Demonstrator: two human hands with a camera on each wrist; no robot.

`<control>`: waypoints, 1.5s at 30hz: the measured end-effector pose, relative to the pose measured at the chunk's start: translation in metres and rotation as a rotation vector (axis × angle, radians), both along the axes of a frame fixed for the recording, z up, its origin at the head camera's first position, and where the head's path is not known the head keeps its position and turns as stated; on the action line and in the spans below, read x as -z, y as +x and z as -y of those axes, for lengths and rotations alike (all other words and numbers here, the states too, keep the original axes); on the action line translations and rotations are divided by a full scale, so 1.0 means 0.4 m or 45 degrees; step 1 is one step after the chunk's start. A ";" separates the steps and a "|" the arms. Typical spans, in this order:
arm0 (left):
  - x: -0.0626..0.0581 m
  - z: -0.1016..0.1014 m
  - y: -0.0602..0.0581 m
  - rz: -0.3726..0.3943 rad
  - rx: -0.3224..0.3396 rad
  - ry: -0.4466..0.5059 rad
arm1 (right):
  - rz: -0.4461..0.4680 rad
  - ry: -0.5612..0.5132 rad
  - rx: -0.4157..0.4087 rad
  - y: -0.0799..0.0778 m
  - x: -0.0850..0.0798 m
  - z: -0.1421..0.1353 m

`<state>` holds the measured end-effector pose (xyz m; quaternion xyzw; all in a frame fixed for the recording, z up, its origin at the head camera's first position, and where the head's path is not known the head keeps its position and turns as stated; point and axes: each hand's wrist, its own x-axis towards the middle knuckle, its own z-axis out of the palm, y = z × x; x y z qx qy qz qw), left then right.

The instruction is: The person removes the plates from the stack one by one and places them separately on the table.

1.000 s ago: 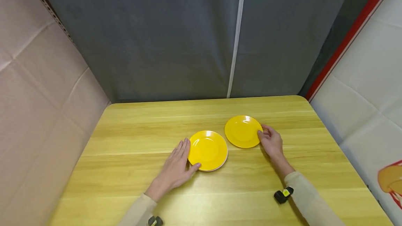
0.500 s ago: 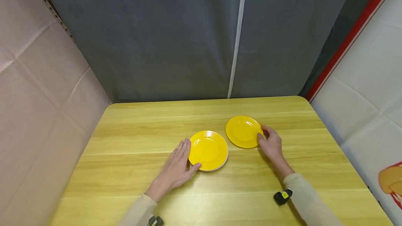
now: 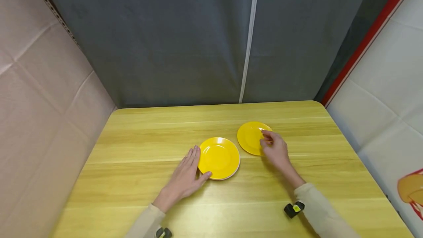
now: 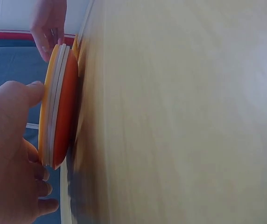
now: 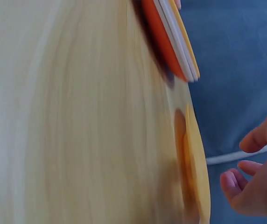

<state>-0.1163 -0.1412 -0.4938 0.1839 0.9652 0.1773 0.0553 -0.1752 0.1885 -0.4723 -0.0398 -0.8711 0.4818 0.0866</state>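
Observation:
A stack of plates (image 3: 219, 158) sits mid-table, yellow on top. From the side, the left wrist view shows pale rims (image 4: 56, 102) under the yellow one and an orange plate (image 4: 66, 109) at the bottom. My left hand (image 3: 183, 175) lies against the stack's left side, fingers straight at the rim and thumb touching the near edge. Behind and to the right, a single yellow plate (image 3: 250, 139) lies on the table. Over its right part hovers my right hand (image 3: 275, 150), fingers loosely bent and holding nothing; the right wrist view shows a gap between the hand (image 5: 259, 172) and that plate (image 5: 199, 172).
The wooden table (image 3: 132, 186) ends at a grey curtain (image 3: 165, 47) with a white strip (image 3: 250, 39). Pale walls stand at left (image 3: 43, 102) and right (image 3: 386, 83), the right one edged with a red band (image 3: 370, 39). Both wrists carry small black cameras (image 3: 294, 209).
My right hand has let go of the single plate's right rim and moved left over it. That plate stays in place. The left hand and the stack have not moved.

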 end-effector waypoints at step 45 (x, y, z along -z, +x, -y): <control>0.013 -0.018 -0.003 0.005 -0.003 0.016 | 0.121 0.043 -0.365 0.021 0.014 0.128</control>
